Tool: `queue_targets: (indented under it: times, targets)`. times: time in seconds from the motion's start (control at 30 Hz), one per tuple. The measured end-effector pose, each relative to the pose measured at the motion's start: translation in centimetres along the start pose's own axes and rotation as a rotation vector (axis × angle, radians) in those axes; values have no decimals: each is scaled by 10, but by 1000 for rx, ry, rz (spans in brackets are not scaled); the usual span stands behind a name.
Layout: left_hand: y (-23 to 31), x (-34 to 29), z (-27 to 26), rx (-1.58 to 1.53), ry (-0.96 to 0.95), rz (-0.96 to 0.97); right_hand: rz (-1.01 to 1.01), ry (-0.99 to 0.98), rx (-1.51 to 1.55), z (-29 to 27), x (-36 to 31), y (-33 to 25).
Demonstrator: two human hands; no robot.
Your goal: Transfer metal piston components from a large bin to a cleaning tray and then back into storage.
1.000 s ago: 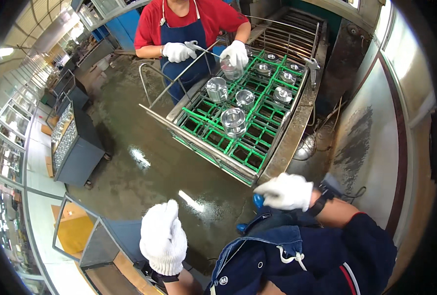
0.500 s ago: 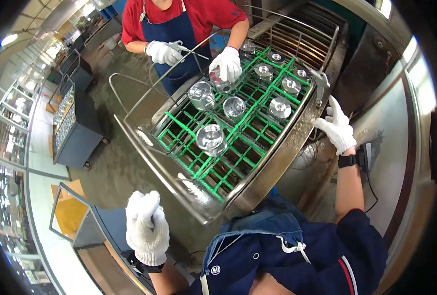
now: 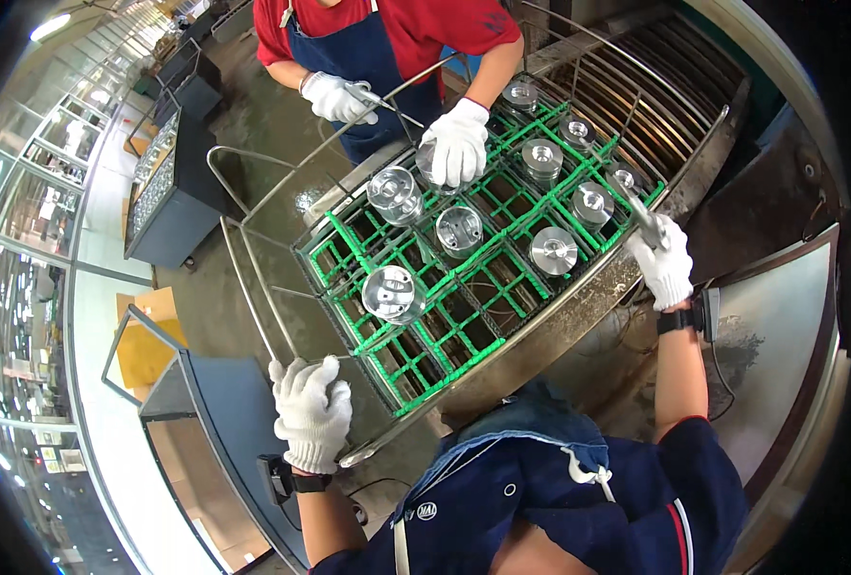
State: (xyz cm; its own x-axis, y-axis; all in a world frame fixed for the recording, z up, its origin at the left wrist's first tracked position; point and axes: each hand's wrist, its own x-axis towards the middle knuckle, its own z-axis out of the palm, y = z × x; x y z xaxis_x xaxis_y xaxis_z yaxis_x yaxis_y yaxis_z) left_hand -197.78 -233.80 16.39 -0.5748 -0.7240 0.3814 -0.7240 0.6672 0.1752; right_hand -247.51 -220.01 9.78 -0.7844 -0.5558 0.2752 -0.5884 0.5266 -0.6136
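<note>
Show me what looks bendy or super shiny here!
In the head view, the windows curve along the left side, bent by the fisheye lens, and the corners go black; also in the head view, the metal parts on the rack gleam, and the lamp glows white.

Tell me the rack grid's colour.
The grid is mostly bright green, clearest in the head view.

My right hand (image 3: 663,266) is hiding part of metal handle (image 3: 649,228); co-worker's glove (image 3: 458,144) is covering most of one cylinder (image 3: 427,165).
</note>
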Motion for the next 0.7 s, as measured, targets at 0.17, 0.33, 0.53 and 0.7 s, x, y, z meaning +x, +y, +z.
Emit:
queue_targets:
  times: [0.17, 0.33, 0.53, 0.7]
  targets:
    - [-12, -6, 6, -107, 92, -96, 236, -154, 812, -39, -22, -53]
    - [-11, -6, 4, -261, 126, -189, 270, -367, 860, -81, -21, -107]
    - [0, -22, -7, -480, 267, -390, 61, -785, 450, -57, 9, -130]
    - [59, -44, -58, -559, 747, -568, -1031, -343, -31, 10, 47, -68]
